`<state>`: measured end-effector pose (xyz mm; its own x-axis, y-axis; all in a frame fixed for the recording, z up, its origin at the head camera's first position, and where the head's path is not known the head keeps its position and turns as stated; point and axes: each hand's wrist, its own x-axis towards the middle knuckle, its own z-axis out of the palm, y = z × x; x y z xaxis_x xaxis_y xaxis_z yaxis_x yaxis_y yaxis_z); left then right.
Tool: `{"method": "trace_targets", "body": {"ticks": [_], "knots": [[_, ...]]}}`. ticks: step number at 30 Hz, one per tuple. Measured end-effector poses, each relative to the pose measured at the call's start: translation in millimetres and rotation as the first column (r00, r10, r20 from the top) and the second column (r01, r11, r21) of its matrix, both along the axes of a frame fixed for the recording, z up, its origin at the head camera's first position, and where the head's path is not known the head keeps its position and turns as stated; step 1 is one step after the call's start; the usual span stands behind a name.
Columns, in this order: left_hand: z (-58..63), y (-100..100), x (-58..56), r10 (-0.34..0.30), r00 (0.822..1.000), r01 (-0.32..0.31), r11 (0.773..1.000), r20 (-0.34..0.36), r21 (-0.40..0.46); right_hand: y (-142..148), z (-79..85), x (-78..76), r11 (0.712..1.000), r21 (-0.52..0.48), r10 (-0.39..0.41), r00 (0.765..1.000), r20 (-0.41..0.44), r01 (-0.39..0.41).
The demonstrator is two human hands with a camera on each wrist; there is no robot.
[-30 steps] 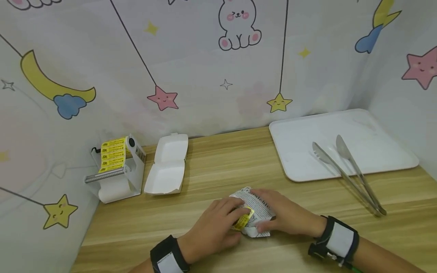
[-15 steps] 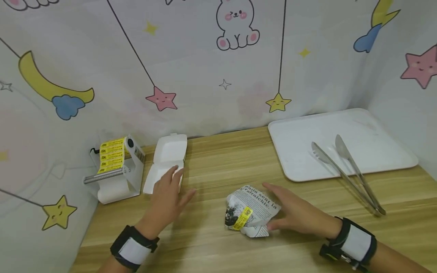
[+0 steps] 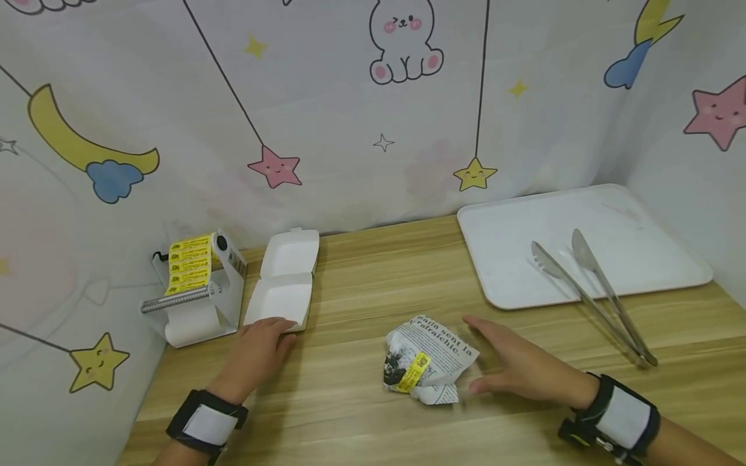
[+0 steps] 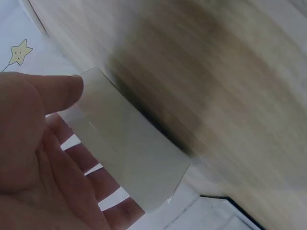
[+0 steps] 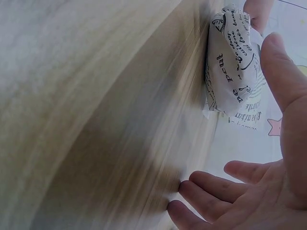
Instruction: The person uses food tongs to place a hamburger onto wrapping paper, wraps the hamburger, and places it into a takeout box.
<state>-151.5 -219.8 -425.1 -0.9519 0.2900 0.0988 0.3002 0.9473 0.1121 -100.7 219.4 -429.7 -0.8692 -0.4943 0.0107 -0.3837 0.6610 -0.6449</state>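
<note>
In the head view, my left hand (image 3: pixel 256 356) is at the near edge of an open white clamshell food box (image 3: pixel 282 301). In the left wrist view, its thumb lies over the outside of the box's front wall (image 4: pixel 129 148), with the fingers behind that wall's rim. A package wrapped in newspaper-print paper (image 3: pixel 437 349) sits on the table, with a yellow sticker (image 3: pixel 415 372) across its left side. To its right is my right hand (image 3: pixel 519 362), thumb and fingers spread and holding nothing. The right wrist view shows a gap between the hand and the wrapped package (image 5: pixel 230 67).
A label dispenser (image 3: pixel 195 291) with a roll of yellow stickers stands left of the box. At the back right, a white tray (image 3: pixel 513 226) has metal tongs (image 3: pixel 606 304) lying over its near edge. A patterned cloth wall (image 3: pixel 350 129) closes off the back of the wooden table (image 3: pixel 373 272).
Both hands have let go of the wrapped package, uncovering its sticker. My left hand has moved left to the clamshell box's near edge. The right hand has drawn back slightly to the right.
</note>
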Motion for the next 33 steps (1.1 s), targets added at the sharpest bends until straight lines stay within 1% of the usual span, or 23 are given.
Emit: {"method": "trace_targets", "body": {"ticks": [5,7,11,16,20,26,30,33], "knots": [[1.1,3,1.6,0.020,0.999,-0.019,0.999,0.030,-0.036,1,-0.4,0.7,1.000,0.003,0.001,1.000,-0.003,-0.001],[2.8,7,4.8,0.010,0.999,-0.008,0.999,0.042,-0.036,2,-0.7,1.0,1.000,0.003,0.000,1.000,-0.009,0.000],[7.3,20,15.8,-0.034,0.997,0.035,0.999,0.066,-0.022,2,-1.1,1.6,1.000,0.008,0.000,1.000,-0.020,0.000],[13.5,40,33.0,-0.106,0.991,0.110,0.993,0.079,-0.043,2,-1.0,3.0,1.000,0.000,0.008,0.999,-0.045,-0.008],[17.3,55,46.2,-0.177,0.980,0.182,0.982,0.093,-0.051,1,-1.1,3.4,1.000,-0.006,0.017,0.998,-0.053,-0.017],[19.1,73,63.6,-0.303,0.948,0.311,0.946,0.093,-0.088,2,-1.9,3.6,1.000,-0.001,0.020,0.998,-0.055,-0.020],[21.0,84,72.5,-0.341,0.933,0.351,0.932,0.114,-0.086,2,-2.0,3.9,1.000,0.011,0.024,0.999,-0.039,-0.023],[22.8,91,77.8,-0.347,0.927,0.360,0.930,0.143,-0.078,3,-1.6,4.5,0.999,0.012,0.034,0.999,-0.038,-0.033]]}}
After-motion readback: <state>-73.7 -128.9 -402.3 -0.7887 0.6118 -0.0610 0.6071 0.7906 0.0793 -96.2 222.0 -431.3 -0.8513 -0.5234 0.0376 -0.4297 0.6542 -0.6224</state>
